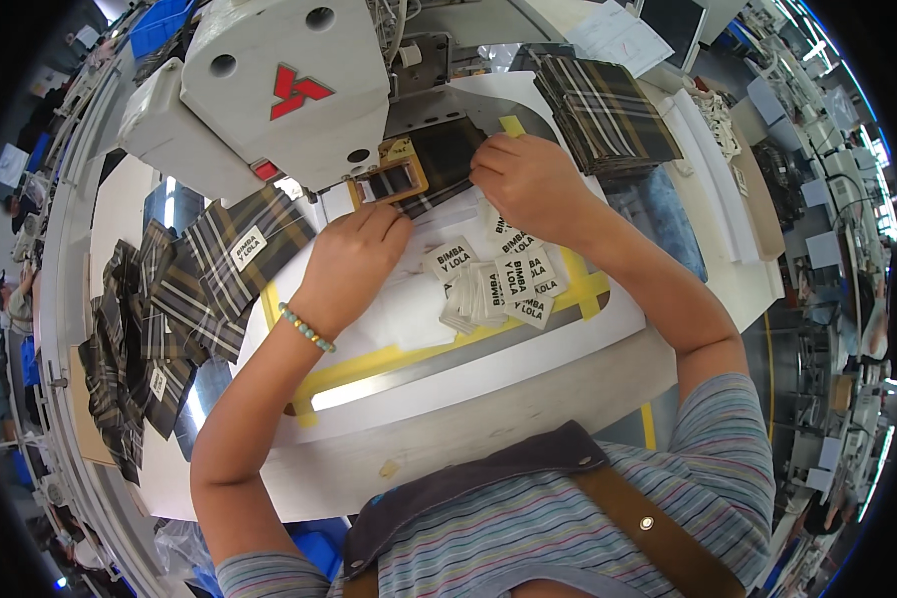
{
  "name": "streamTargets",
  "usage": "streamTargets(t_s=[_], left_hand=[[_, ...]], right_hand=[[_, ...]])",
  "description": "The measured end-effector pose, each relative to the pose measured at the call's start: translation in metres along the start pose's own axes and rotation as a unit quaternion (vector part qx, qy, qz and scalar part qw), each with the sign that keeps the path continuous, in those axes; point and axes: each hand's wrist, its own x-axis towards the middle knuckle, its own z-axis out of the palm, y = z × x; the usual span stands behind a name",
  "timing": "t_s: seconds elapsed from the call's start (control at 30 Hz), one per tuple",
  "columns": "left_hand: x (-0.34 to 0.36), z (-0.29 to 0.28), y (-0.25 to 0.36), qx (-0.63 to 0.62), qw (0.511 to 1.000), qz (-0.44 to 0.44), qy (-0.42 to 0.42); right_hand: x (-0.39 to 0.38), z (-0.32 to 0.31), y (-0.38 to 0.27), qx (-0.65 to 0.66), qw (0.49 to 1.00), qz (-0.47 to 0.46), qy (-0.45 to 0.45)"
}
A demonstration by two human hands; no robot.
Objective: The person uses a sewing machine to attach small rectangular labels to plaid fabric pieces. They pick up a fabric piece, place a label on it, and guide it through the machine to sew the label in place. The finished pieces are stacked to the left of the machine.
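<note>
A dark plaid fabric piece (448, 149) lies under the head of a white sewing machine (239, 70), with a yellow clamp frame (419, 171) over its left part. My left hand (354, 259) has curled fingers at the near edge of the clamp; what its fingertips hold is hidden. My right hand (533, 184) pinches the fabric's right side, beside a yellow tape tab (511, 125). Below and between my hands, a loose pile of small white printed labels (493, 284) rests on the white work surface (399, 319) edged with yellow tape.
A neat stack of plaid pieces (603, 110) sits at the back right. Loose plaid pieces with white labels (184, 289) lie heaped at the left. A dark screen (668, 30) and papers (608, 30) are at the back. Other workstations line both sides.
</note>
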Motion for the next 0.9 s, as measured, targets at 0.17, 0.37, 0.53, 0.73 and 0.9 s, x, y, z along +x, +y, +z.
streamTargets(t_s=[0.17, 0.37, 0.53, 0.73, 0.9], left_hand=[[-0.031, -0.020, -0.016, 0.072, 0.996, -0.008, -0.059], [-0.056, -0.031, -0.017, 0.054, 0.997, -0.059, 0.003], [-0.067, -0.033, 0.002, -0.022, 0.991, -0.131, -0.033], [-0.075, -0.031, 0.001, -0.046, 0.988, -0.136, -0.054], [-0.074, -0.034, 0.001, -0.084, 0.986, -0.144, -0.028]], right_hand=[[0.015, 0.015, -0.016, 0.081, 0.996, -0.013, -0.024], [0.002, -0.016, -0.001, 0.184, 0.974, 0.115, -0.065], [-0.015, -0.006, 0.001, 0.133, 0.987, 0.030, -0.084], [-0.021, -0.008, -0.010, 0.158, 0.971, 0.043, -0.176], [-0.022, -0.012, -0.001, 0.209, 0.959, 0.074, -0.174]])
